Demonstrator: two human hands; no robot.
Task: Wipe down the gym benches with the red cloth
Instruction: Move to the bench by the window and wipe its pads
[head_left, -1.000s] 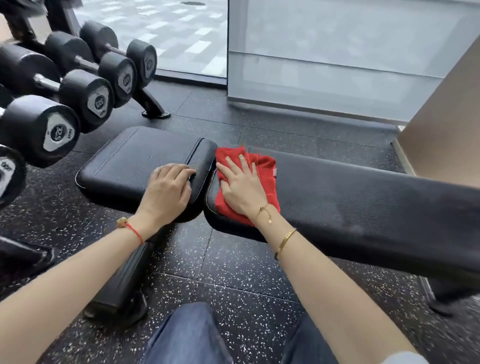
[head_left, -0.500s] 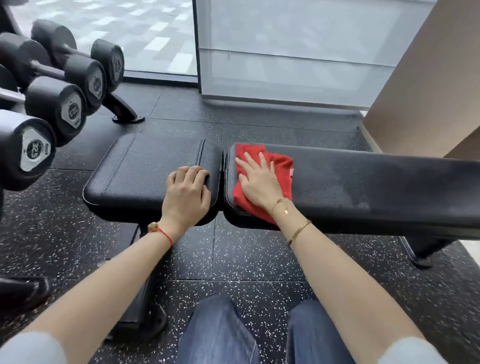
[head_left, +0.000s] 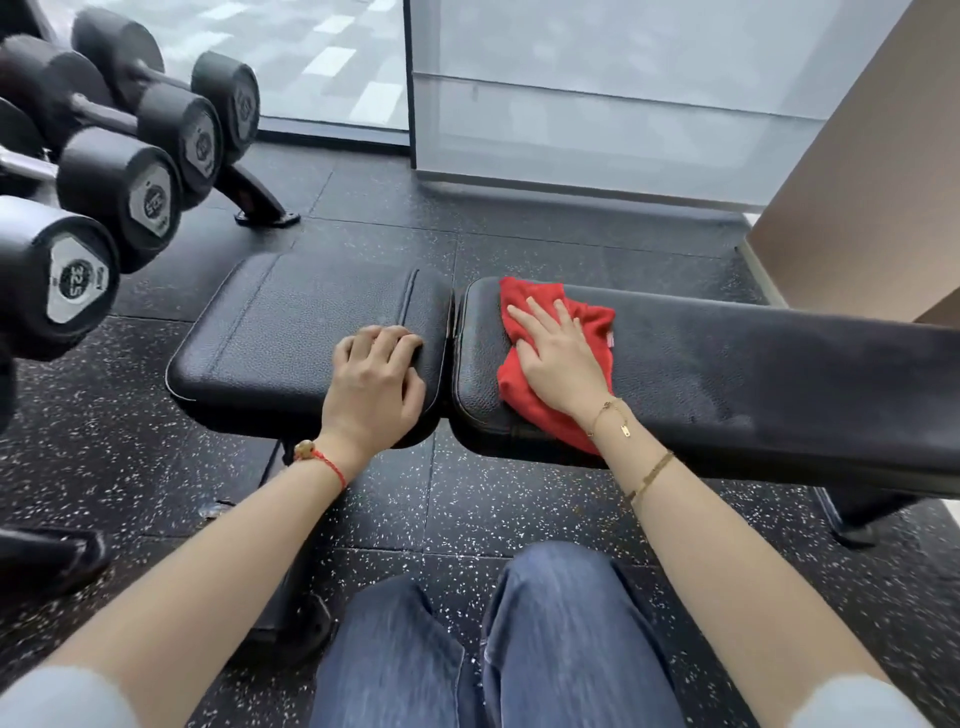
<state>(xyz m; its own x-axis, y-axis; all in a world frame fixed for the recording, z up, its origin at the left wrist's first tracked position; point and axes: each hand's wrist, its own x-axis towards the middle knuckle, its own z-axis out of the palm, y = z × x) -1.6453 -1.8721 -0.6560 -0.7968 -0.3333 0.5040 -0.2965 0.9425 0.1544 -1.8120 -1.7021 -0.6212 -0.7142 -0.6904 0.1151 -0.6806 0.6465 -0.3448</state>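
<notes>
Four dumbbells (head_left: 83, 280) show on the rack at nine to eleven o'clock. One bench serves as the counter, in two pads: the short seat pad (head_left: 291, 332) at left, the long back pad (head_left: 753, 374) running toward three o'clock. The left hand (head_left: 374, 379) rests on the seat pad, fingers curled, gripping nothing. The right hand (head_left: 558, 358) presses one red cloth (head_left: 524, 395) flat with straight fingers; unwiped pad lies toward three o'clock, nearer this hand.
</notes>
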